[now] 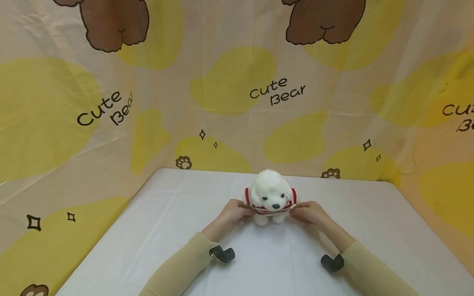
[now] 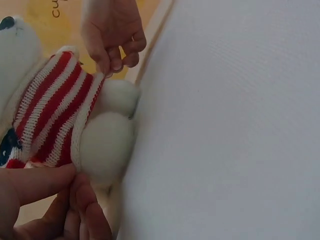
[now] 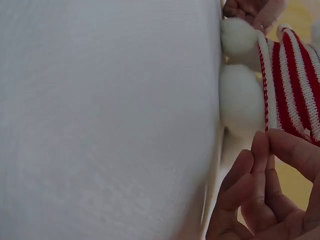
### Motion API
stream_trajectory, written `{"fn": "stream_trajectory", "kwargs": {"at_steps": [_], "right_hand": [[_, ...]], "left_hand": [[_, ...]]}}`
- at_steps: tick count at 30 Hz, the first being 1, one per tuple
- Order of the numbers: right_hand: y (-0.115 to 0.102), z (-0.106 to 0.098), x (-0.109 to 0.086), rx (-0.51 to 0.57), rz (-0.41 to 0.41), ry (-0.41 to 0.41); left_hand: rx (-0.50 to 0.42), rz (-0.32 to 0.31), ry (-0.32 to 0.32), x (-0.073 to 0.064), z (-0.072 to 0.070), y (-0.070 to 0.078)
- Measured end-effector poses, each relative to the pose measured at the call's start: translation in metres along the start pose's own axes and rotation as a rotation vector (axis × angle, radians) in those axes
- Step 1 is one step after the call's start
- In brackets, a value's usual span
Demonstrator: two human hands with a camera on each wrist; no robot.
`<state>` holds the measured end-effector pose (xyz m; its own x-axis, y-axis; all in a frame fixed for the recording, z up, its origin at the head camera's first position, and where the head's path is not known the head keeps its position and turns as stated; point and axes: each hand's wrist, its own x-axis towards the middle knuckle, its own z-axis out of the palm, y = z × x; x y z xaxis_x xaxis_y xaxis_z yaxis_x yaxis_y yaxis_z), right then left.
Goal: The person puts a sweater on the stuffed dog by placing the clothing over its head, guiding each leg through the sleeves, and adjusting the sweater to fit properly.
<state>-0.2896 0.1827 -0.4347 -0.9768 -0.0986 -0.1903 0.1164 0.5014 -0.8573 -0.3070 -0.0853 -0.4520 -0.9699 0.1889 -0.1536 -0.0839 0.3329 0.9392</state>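
A white plush dog (image 1: pixel 269 190) sits upright on the table, facing me. It wears a red-and-white striped knitted sweater (image 2: pixel 56 107). My left hand (image 1: pixel 237 211) is at the dog's side on the left, and its thumb and fingers pinch the sweater's bottom hem. On the opposite side my right hand (image 1: pixel 309 213) pinches the same hem between thumb and fingertips, as the right wrist view shows. Between the two hands the hem (image 3: pixel 269 95) is stretched out over the dog's round white feet (image 3: pixel 242 97).
The white-covered table (image 1: pixel 266 263) extends toward me and to both sides. Behind it hangs a patterned cloth backdrop (image 1: pixel 229 82) with bears and lettering. A black wrist device (image 1: pixel 223 254) is on my left sleeve and another device (image 1: pixel 332 263) on the right.
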Motion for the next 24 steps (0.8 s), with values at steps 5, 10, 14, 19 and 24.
{"fn": "stream_trajectory", "kwargs": {"at_steps": [5, 10, 14, 19, 24], "right_hand": [[0.001, -0.004, 0.001, -0.042, 0.003, -0.007], [-0.004, -0.017, -0.002, -0.03, -0.007, -0.023], [-0.011, -0.029, -0.007, -0.02, -0.106, 0.07], [-0.018, -0.033, -0.01, -0.006, -0.316, 0.237], [-0.019, -0.03, -0.008, 0.093, -0.575, 0.211]], "left_hand": [[0.063, 0.038, -0.008, -0.003, -0.003, 0.002], [0.066, 0.031, -0.007, -0.006, -0.02, 0.005], [0.094, 0.099, 0.141, -0.007, -0.034, 0.015], [0.095, 0.307, 0.323, -0.011, -0.037, 0.03], [-0.009, 0.527, 0.32, -0.013, -0.033, 0.036]]}}
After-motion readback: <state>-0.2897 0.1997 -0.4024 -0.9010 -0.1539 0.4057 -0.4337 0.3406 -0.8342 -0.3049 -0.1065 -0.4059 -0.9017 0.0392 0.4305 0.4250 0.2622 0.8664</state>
